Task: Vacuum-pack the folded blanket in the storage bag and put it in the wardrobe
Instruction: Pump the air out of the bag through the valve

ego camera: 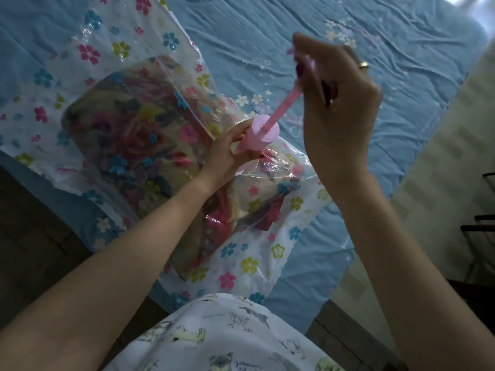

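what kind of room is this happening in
Most likely a bedroom at home: the storage bag with the folded blanket lies on a bed under a wrinkled blue sheet, with a wooden floor beside it.

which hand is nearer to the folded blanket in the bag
Left. The left hand grips the pink pump body right above the folded blanket inside the storage bag. The right hand is raised, pinching the pump's drawn-out handle, well above the blanket.

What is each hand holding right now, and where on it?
Left hand grips the pink pump's barrel; right hand grips the handle at the top of its raised plunger rod.
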